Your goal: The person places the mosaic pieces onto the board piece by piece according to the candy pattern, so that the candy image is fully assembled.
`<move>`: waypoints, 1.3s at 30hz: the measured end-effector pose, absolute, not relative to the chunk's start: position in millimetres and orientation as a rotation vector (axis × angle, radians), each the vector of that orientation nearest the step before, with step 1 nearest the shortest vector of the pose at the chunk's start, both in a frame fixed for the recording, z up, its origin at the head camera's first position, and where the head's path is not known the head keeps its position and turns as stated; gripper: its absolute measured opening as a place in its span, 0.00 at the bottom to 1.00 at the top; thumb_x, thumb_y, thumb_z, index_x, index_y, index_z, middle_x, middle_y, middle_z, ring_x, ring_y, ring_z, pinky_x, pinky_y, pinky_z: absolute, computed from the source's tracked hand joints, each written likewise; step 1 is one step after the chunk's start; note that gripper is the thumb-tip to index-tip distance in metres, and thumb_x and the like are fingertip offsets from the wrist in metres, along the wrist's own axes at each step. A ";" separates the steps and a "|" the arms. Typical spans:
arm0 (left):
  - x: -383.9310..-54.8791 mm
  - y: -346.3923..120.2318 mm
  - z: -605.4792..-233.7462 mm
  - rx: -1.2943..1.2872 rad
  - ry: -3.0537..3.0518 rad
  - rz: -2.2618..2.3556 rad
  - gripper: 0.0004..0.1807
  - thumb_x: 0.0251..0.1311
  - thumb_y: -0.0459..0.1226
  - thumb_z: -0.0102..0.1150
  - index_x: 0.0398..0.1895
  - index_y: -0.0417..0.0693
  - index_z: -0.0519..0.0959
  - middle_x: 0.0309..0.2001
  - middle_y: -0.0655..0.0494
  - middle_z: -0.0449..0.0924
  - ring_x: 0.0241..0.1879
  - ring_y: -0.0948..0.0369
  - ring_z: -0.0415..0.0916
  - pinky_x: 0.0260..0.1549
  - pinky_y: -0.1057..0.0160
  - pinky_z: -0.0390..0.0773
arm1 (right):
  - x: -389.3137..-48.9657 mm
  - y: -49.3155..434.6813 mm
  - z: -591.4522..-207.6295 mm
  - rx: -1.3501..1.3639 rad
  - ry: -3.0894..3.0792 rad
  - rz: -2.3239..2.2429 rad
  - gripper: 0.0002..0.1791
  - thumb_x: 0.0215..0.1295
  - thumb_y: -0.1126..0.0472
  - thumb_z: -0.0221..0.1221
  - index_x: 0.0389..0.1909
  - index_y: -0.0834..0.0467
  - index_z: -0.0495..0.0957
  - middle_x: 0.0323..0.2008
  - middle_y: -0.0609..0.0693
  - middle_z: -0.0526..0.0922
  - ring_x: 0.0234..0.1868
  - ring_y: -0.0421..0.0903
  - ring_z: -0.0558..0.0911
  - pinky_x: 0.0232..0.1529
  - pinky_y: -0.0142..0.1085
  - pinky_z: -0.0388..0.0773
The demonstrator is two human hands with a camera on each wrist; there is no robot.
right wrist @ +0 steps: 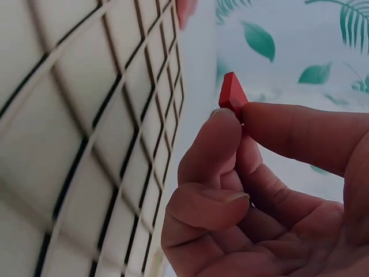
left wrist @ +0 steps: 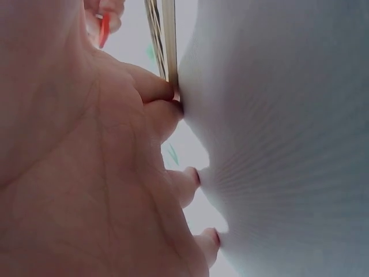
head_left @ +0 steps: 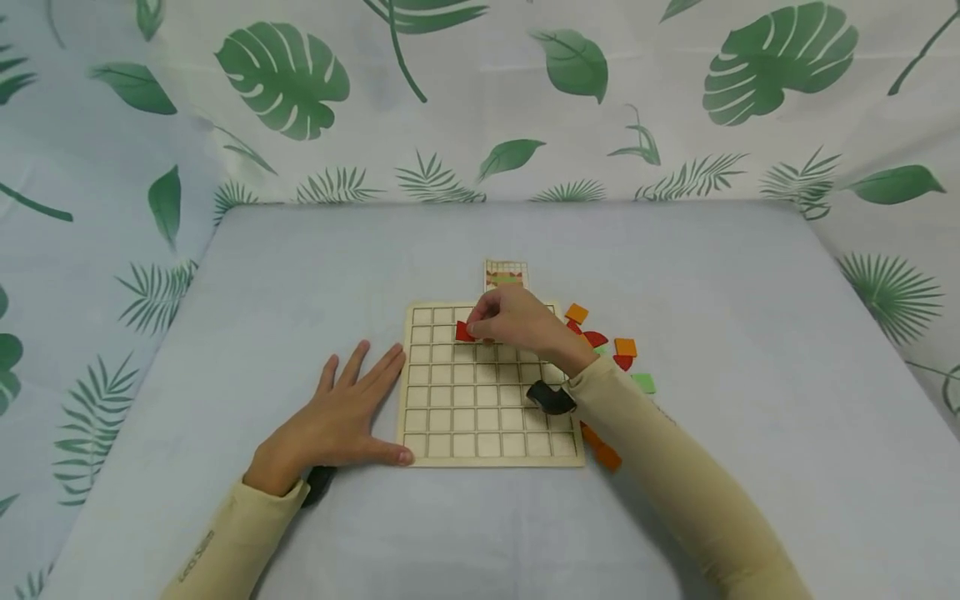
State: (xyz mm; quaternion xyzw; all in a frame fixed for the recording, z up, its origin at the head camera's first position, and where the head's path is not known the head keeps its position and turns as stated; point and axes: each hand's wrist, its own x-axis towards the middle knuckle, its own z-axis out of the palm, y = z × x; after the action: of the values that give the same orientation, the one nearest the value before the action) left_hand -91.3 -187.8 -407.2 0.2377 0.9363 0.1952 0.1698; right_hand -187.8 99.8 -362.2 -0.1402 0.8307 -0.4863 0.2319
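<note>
Over the upper rows of a pale wooden grid board [head_left: 462, 398], my right hand [head_left: 517, 321] pinches a red tile [head_left: 463, 332] between thumb and fingertip. In the right wrist view the red tile [right wrist: 232, 95] stands out from the fingertips, apart from the board's grid [right wrist: 109, 138]. My left hand [head_left: 341, 417] lies with fingers spread on the table, its thumb and index finger along the board's left edge. The left wrist view shows those fingers [left wrist: 158, 118] touching the table at the board's side edge [left wrist: 169, 43].
A small pattern card [head_left: 506, 271] lies behind the board, partly covered by the right hand. Right of the board are loose tiles: orange squares [head_left: 626, 347], red quarter-round pieces [head_left: 596, 338] and a green one [head_left: 643, 382]. More orange pieces [head_left: 603, 452] lie beside the right forearm.
</note>
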 end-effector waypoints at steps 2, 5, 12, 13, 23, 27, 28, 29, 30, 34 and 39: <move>-91.1 -187.4 -407.5 0.677 2.664 0.552 0.73 0.52 0.69 0.75 0.88 0.43 0.45 0.88 0.50 0.42 0.84 0.38 0.28 0.74 0.26 0.30 | -188.7 90.2 -363.7 -0.386 2.278 -1.328 0.05 0.73 0.67 0.63 0.40 0.65 0.85 0.35 0.56 0.86 0.35 0.55 0.86 0.45 0.45 0.81; -90.9 -187.8 -408.2 0.681 2.666 0.553 0.73 0.53 0.69 0.75 0.88 0.43 0.45 0.88 0.50 0.42 0.84 0.37 0.28 0.73 0.26 0.31 | -188.9 76.2 -365.8 -0.402 2.275 -1.303 0.05 0.73 0.67 0.63 0.38 0.65 0.85 0.33 0.56 0.87 0.33 0.53 0.87 0.43 0.42 0.81; -90.8 -188.6 -408.2 0.702 2.670 0.559 0.71 0.54 0.68 0.74 0.88 0.43 0.46 0.88 0.50 0.42 0.84 0.37 0.29 0.73 0.25 0.31 | -190.2 49.8 -371.9 -0.433 2.322 -1.196 0.07 0.71 0.67 0.62 0.34 0.63 0.87 0.31 0.53 0.88 0.31 0.48 0.87 0.35 0.36 0.79; -90.9 -188.6 -408.3 0.703 2.669 0.560 0.71 0.54 0.68 0.74 0.88 0.42 0.46 0.88 0.50 0.42 0.84 0.37 0.29 0.73 0.25 0.31 | -190.4 47.3 -373.3 -0.430 2.332 -1.176 0.07 0.71 0.67 0.62 0.34 0.63 0.88 0.31 0.52 0.88 0.30 0.47 0.86 0.34 0.36 0.79; -91.1 -189.5 -408.2 0.690 2.654 0.584 0.72 0.54 0.68 0.74 0.88 0.43 0.45 0.88 0.50 0.42 0.84 0.37 0.27 0.73 0.26 0.29 | -190.1 37.2 -380.0 -0.446 2.400 -1.078 0.07 0.68 0.66 0.64 0.31 0.61 0.89 0.28 0.50 0.88 0.26 0.44 0.80 0.30 0.34 0.75; -91.0 -189.9 -408.4 0.691 2.653 0.588 0.71 0.54 0.68 0.74 0.88 0.43 0.45 0.88 0.50 0.42 0.84 0.37 0.27 0.73 0.26 0.29 | -190.3 34.9 -382.0 -0.459 2.434 -1.046 0.07 0.67 0.65 0.63 0.32 0.61 0.89 0.28 0.49 0.87 0.25 0.43 0.76 0.29 0.34 0.72; -90.9 -189.9 -408.5 0.692 2.653 0.586 0.71 0.54 0.68 0.74 0.88 0.43 0.45 0.88 0.50 0.42 0.84 0.37 0.28 0.73 0.26 0.29 | -190.4 34.3 -382.6 -0.462 2.442 -1.035 0.07 0.66 0.65 0.64 0.32 0.61 0.89 0.27 0.49 0.87 0.25 0.43 0.76 0.29 0.34 0.72; -90.8 -190.0 -408.6 0.691 2.653 0.584 0.71 0.54 0.68 0.74 0.88 0.43 0.45 0.88 0.50 0.42 0.84 0.37 0.27 0.73 0.26 0.29 | -190.3 33.4 -382.7 -0.465 2.451 -1.023 0.07 0.66 0.65 0.64 0.32 0.61 0.89 0.27 0.49 0.87 0.24 0.42 0.75 0.29 0.34 0.72; -90.7 -190.1 -408.8 0.691 2.653 0.583 0.71 0.54 0.68 0.74 0.88 0.43 0.45 0.88 0.50 0.41 0.84 0.38 0.27 0.73 0.26 0.29 | -190.2 32.6 -382.9 -0.465 2.456 -1.013 0.07 0.66 0.65 0.64 0.32 0.61 0.89 0.27 0.49 0.87 0.24 0.42 0.75 0.29 0.34 0.72; -91.1 -190.3 -410.1 0.692 2.652 0.578 0.72 0.54 0.69 0.73 0.88 0.43 0.44 0.88 0.51 0.41 0.84 0.38 0.27 0.73 0.26 0.29 | -189.6 29.5 -384.0 -0.454 2.488 -0.952 0.06 0.66 0.64 0.65 0.32 0.60 0.89 0.27 0.47 0.87 0.25 0.42 0.76 0.28 0.35 0.72; -92.5 -191.0 -410.9 0.700 2.651 0.583 0.71 0.55 0.69 0.73 0.88 0.43 0.44 0.88 0.50 0.41 0.84 0.38 0.27 0.73 0.26 0.29 | -188.2 27.7 -385.2 -0.453 2.532 -0.898 0.06 0.67 0.62 0.65 0.32 0.57 0.89 0.27 0.46 0.86 0.25 0.42 0.76 0.26 0.35 0.71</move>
State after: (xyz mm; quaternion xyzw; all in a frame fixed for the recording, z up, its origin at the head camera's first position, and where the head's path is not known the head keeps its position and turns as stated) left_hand -92.5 -191.0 -410.9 0.2460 0.9323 0.2051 0.1682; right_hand -188.2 27.7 -385.2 -0.1627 0.9092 -0.3224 0.2073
